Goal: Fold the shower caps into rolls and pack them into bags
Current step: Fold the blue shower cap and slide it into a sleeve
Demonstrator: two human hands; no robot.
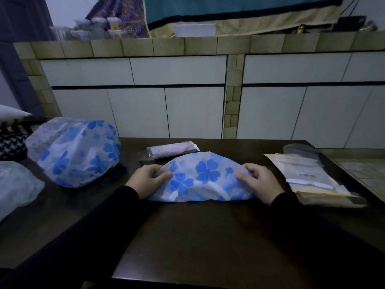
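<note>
A white shower cap with blue flowers (202, 178) lies folded into a half-round on the dark table (198, 236), straight edge toward me. My left hand (146, 177) pinches its left end and my right hand (257, 182) pinches its right end. Behind it lies a rolled pinkish cap packed in a clear bag (169, 152). A pile of puffed-up blue-flowered caps (75, 153) sits at the left. A stack of empty clear bags (312, 176) lies to the right of my right hand.
A pale plastic cap or bag (16, 182) lies at the far left edge. A tiled counter with white cabinet doors (187, 101) stands behind the table. The table's right edge runs close to the bag stack.
</note>
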